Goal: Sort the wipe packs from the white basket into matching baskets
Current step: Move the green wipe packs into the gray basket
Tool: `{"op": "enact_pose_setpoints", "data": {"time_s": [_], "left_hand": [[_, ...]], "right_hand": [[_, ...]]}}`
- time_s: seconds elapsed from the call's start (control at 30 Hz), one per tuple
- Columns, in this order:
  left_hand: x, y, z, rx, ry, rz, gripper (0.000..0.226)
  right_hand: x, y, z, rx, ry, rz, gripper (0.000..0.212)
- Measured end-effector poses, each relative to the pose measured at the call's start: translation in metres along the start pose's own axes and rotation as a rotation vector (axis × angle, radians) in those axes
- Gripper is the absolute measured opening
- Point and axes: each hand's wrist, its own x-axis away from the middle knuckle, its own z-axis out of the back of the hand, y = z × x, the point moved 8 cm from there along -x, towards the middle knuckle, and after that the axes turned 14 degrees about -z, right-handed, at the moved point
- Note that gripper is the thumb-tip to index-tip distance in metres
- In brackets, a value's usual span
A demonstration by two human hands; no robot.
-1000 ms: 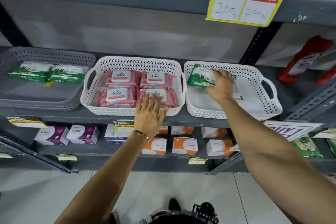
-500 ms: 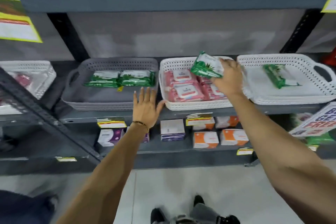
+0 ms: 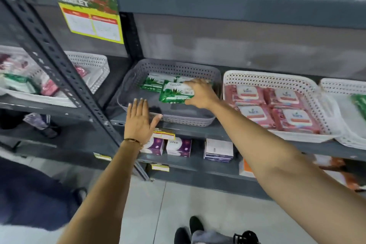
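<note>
My right hand (image 3: 202, 94) grips a green wipe pack (image 3: 174, 93) and holds it inside the grey basket (image 3: 178, 69), in front of two more green packs (image 3: 153, 82) lying at the back. My left hand (image 3: 139, 120) is open and flat, fingers spread, against the grey basket's front left rim. To the right, a white basket (image 3: 267, 76) holds several pink wipe packs (image 3: 291, 119). At the far right edge another white basket (image 3: 336, 85) shows a green pack (image 3: 360, 105), partly cut off.
A slanted grey shelf post (image 3: 59, 65) crosses the left side. Behind it a white basket (image 3: 93, 65) holds mixed packs. Boxes (image 3: 178, 147) sit on the lower shelf under price tags. A yellow-green promo sign (image 3: 89, 14) hangs above. My shoes (image 3: 190, 228) stand on the tiled floor.
My right hand carried the green pack left from the far-right white basket, over the pink packs, into the grey basket. My left hand shifted left to the grey basket's rim. The view panned left.
</note>
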Motion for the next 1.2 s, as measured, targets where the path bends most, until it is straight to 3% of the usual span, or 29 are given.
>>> {"op": "enact_pose_setpoints", "data": {"time_s": [0.23, 0.4, 0.5, 0.6, 0.7, 0.9, 1.1, 1.2], "left_hand": [[0.000, -0.001, -0.002, -0.036, 0.012, 0.008, 0.096], [-0.001, -0.001, -0.003, -0.051, 0.007, 0.012, 0.092], [0.000, 0.001, -0.003, -0.049, 0.005, 0.015, 0.096], [0.000, 0.004, 0.000, -0.042, 0.017, 0.027, 0.100], [0.000, 0.020, 0.001, -0.018, 0.027, 0.014, 0.102], [-0.014, 0.115, -0.013, 0.036, 0.014, -0.143, 0.097], [-0.037, 0.218, -0.020, 0.106, 0.034, -0.270, 0.096], [-0.045, 0.262, -0.023, 0.102, 0.060, -0.287, 0.096]], "right_hand": [[-0.024, -0.052, -0.047, 0.069, -0.112, 0.020, 0.080], [-0.025, -0.059, -0.066, -0.171, -0.274, -0.031, 0.081], [-0.019, -0.046, -0.061, -0.215, -0.277, -0.048, 0.074], [-0.009, -0.029, -0.041, -0.268, -0.177, -0.045, 0.061], [0.005, -0.012, -0.007, -0.254, 0.030, 0.018, 0.051], [0.050, 0.063, 0.067, -0.285, 0.433, -0.056, 0.042], [0.106, 0.196, 0.116, -0.249, 0.599, -0.277, 0.040], [0.130, 0.271, 0.130, -0.203, 0.599, -0.391, 0.039]]}}
